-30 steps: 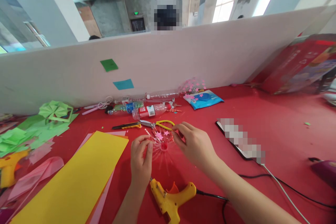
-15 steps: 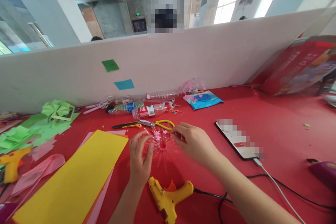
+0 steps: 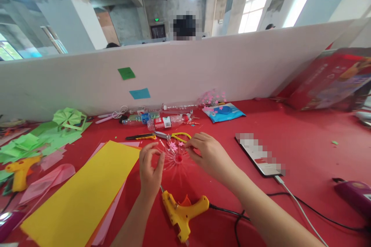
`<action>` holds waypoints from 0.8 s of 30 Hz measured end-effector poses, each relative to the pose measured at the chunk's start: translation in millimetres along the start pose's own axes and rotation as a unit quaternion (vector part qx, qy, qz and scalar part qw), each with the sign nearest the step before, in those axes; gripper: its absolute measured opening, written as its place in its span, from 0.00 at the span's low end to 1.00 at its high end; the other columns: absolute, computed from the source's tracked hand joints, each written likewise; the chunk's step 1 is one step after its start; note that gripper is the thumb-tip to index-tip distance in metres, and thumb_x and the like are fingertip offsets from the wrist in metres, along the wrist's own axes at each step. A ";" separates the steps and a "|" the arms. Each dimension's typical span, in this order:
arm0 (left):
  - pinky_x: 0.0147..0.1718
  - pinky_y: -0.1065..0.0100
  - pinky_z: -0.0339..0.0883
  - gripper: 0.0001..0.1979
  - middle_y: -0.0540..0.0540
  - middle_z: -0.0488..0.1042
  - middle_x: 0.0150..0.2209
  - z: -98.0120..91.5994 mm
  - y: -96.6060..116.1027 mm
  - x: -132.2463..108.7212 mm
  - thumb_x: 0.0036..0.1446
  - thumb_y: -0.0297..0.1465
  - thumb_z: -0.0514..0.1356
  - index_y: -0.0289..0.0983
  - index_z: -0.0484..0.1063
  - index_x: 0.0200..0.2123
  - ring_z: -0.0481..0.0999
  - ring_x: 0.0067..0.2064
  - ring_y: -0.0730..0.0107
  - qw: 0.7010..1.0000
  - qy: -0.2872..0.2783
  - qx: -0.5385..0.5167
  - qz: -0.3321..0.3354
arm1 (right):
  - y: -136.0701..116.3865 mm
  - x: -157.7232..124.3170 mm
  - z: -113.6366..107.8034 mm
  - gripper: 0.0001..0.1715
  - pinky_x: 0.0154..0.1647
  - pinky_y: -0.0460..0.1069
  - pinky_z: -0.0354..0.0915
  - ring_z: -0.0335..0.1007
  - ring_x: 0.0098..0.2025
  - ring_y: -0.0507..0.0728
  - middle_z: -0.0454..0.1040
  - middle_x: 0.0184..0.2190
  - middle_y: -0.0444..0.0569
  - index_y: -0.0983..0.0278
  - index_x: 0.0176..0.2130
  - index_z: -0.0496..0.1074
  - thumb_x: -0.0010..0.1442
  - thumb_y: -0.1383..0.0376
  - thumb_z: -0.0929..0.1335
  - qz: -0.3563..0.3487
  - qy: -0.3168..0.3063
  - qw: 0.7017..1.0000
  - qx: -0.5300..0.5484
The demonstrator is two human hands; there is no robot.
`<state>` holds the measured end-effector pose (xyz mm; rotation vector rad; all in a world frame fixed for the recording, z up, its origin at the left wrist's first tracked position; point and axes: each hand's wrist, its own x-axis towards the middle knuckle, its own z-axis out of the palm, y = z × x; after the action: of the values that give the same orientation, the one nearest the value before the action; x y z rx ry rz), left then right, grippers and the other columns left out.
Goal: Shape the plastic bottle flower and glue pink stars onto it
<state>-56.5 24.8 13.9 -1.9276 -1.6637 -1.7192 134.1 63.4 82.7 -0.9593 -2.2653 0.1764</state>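
Note:
A clear plastic bottle piece cut into spread strips (image 3: pixel 179 158), like a flower, sits on the red table between my hands. Pink stars (image 3: pixel 173 146) show on its far side. My left hand (image 3: pixel 150 164) is at its left edge, thumb and fingertips curled in a pinch around a strip end. On the right, my right hand (image 3: pixel 207 150) pinches another strip near the far edge; its fingertips are partly hidden. A yellow hot glue gun (image 3: pixel 182 212) lies close in front, nozzle toward my left wrist. Just behind the cut piece are yellow-handled scissors (image 3: pixel 181 136).
A utility knife (image 3: pixel 141 137), plastic bottles (image 3: pixel 162 123) and a blue wipes pack (image 3: pixel 224 112) lie toward the white partition (image 3: pixel 179 69). Yellow paper (image 3: pixel 84 197) and green paper (image 3: pixel 37 142) spread left. A phone (image 3: pixel 259 155) with a cable is right.
My left thumb and fingertips have come closer together at the strip. My right hand stays at the other side. The whole view has shifted slightly.

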 end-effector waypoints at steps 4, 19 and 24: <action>0.49 0.59 0.63 0.02 0.44 0.70 0.43 -2.2 -1.6 3.3 0.58 0.30 0.56 0.39 0.65 0.33 0.69 0.48 0.64 1.000 0.015 -0.004 0.005 | -5.6 -2.3 14.4 0.04 0.37 0.50 0.60 0.65 0.35 0.56 0.73 0.31 0.49 0.65 0.32 0.74 0.56 0.72 0.68 -0.018 -0.009 0.999 -0.040; 0.51 0.57 0.62 0.07 0.43 0.71 0.44 -14.6 -13.0 16.1 0.56 0.35 0.56 0.39 0.70 0.36 0.69 0.49 0.61 0.989 -0.041 -0.076 -0.118 | -11.3 -4.5 31.6 0.04 0.39 0.52 0.59 0.64 0.38 0.58 0.72 0.33 0.51 0.65 0.33 0.73 0.58 0.70 0.67 0.009 0.006 0.997 -0.077; 0.48 0.61 0.65 0.13 0.43 0.73 0.42 -19.1 -44.1 15.8 0.52 0.40 0.59 0.38 0.69 0.36 0.72 0.47 0.63 0.918 -0.007 -0.180 -0.354 | -3.5 -1.6 21.0 0.06 0.39 0.50 0.61 0.66 0.36 0.56 0.73 0.33 0.50 0.65 0.33 0.73 0.59 0.71 0.66 0.009 -0.014 0.999 -0.032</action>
<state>-104.2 40.7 7.9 -1.5254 -2.3942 -2.3974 119.8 62.4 67.0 -1.0165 -2.3012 0.1273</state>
